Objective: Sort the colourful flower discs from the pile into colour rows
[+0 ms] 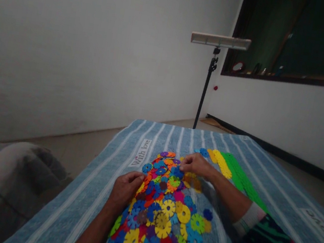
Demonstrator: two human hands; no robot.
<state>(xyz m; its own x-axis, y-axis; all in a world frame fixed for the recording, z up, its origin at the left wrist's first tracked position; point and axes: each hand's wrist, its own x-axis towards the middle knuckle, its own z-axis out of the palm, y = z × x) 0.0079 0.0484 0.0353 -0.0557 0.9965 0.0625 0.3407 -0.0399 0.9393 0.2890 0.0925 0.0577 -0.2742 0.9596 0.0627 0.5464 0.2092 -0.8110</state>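
A long heap of notched plastic discs, the flower-shaped interlocking kind (168, 207), runs down the middle of the cloth in many colours. At the left side of the heap, my left hand (125, 189) is closed, thumb against forefinger, beside orange and yellow discs. Whatever its fingertips hold, if anything, is hidden. My right hand (198, 165) reaches over from the right, its fingers pinched at the heap's upper right edge. Blue discs (177, 171) lie right at those fingertips; whether one is gripped does not show clearly.
Sorted rows of green discs (243, 178) and yellow discs (221, 164) lie on the right, with a few blue discs (204, 152) farther left. A striped blue cloth (101, 177) covers the table. Behind stands a light panel (220, 41) on a black stand. Grey fabric (8, 188) lies at lower left.
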